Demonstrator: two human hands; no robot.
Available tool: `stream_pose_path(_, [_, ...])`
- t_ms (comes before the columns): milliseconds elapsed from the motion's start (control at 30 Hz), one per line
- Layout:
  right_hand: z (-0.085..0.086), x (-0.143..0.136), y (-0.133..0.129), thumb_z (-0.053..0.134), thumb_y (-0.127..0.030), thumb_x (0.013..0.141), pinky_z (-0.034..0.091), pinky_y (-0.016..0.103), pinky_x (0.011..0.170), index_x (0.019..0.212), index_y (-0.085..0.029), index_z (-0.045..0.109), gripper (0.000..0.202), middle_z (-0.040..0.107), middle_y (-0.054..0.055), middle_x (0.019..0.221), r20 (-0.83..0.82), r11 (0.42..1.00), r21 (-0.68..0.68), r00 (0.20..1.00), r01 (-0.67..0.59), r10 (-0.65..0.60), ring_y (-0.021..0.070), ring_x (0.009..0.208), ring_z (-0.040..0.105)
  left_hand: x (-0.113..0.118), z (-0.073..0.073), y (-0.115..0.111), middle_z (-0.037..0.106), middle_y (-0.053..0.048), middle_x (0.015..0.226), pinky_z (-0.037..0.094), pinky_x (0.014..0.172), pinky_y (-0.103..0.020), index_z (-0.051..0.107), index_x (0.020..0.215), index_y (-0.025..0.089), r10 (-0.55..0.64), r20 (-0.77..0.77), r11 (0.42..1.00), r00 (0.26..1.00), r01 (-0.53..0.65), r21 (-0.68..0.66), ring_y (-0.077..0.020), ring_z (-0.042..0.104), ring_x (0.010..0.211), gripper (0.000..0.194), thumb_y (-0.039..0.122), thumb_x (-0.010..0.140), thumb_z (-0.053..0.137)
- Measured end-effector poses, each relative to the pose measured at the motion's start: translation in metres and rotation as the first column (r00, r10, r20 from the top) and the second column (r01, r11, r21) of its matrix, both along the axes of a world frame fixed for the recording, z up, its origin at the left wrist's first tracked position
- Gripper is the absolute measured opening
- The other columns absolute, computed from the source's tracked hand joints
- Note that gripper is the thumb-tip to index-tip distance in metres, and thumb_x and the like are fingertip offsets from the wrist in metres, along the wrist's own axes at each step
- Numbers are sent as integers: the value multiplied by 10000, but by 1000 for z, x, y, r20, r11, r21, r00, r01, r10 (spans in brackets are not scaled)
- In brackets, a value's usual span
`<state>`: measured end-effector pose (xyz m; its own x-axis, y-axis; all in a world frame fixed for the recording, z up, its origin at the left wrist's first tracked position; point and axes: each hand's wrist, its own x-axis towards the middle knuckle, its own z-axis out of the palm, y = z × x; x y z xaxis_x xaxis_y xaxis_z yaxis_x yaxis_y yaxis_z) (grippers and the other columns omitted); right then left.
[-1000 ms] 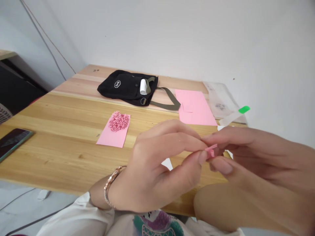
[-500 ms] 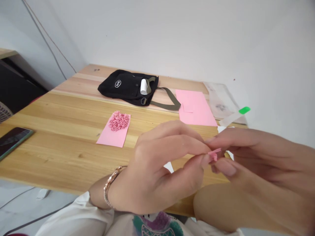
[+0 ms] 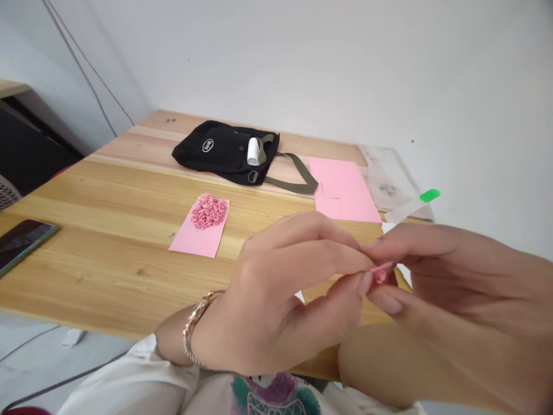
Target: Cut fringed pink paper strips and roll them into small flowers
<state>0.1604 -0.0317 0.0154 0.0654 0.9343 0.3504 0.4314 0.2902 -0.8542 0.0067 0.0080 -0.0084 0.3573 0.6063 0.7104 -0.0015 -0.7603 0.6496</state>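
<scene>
Between the fingertips of both hands is a small curled strip of pink paper (image 3: 379, 275). My left hand (image 3: 298, 288) pinches it between thumb and index finger, and a bracelet (image 3: 194, 327) circles that wrist. From the other side, the thumb and fingers of my right hand (image 3: 449, 288) close around the same strip, partly hiding it. On the table to the left, a heap of small pink paper curls (image 3: 209, 211) sits on a pink paper rectangle (image 3: 196, 242).
A black tote bag (image 3: 216, 153) with a white roll (image 3: 253, 151) on it lies toward the back. Right of it are pink paper sheets (image 3: 345, 199), a clear plastic sleeve (image 3: 384, 161) and a green-tipped translucent strip (image 3: 429, 196). A phone (image 3: 26, 245) rests at the left edge.
The left fingertips have shifted slightly right, closer to the right hand. The pink strip has turned a little and looks more tightly curled. Both hands still pinch it.
</scene>
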Motion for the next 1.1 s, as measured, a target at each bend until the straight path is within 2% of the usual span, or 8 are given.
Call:
stream_pose_path(167, [2,1,2,761,-241,639,517,255,442,775,-262,701,150,678,-8,614,-18,999,-14,999,-51,51,161,538,633,-1,1,0,659,-29,790,541,599,-225,623,761,181,8,-35,1000,999,-8,-4,-115,614,698,151,53,797,551])
stream_pose_path(433, [-2,-3,-2,786,-331,627,497,238,444,765,-251,699,182,656,-8,598,-69,1000,7,998,-8,9,144,528,609,0,0,-1,642,-38,771,531,630,-203,621,747,138,13,-21,1000,1000,-13,17,-90,589,700,112,54,794,565])
stream_pose_path(733, [-8,6,-4,715,-263,718,499,216,426,839,-266,701,122,676,-8,642,-35,998,22,998,-55,55,129,503,618,-1,0,-1,648,-43,787,530,623,-213,611,764,159,-6,-29,1000,1000,7,23,-109,613,695,130,52,802,548])
stream_pose_path(967, [-8,10,-3,676,-211,751,524,148,493,865,-268,699,129,687,-31,681,-8,994,43,994,-105,105,87,535,632,-1,1,-1,659,-23,784,538,621,-225,602,775,175,-15,-40,1000,999,15,12,-112,609,700,137,59,811,538])
stream_pose_path(1100, [-10,8,-3,679,-229,743,539,183,483,860,-275,701,128,687,-21,681,-34,996,23,996,-88,88,110,528,637,-2,3,-1,658,-9,776,537,620,-233,580,793,203,-17,-77,1000,997,19,22,-121,620,707,172,42,800,521])
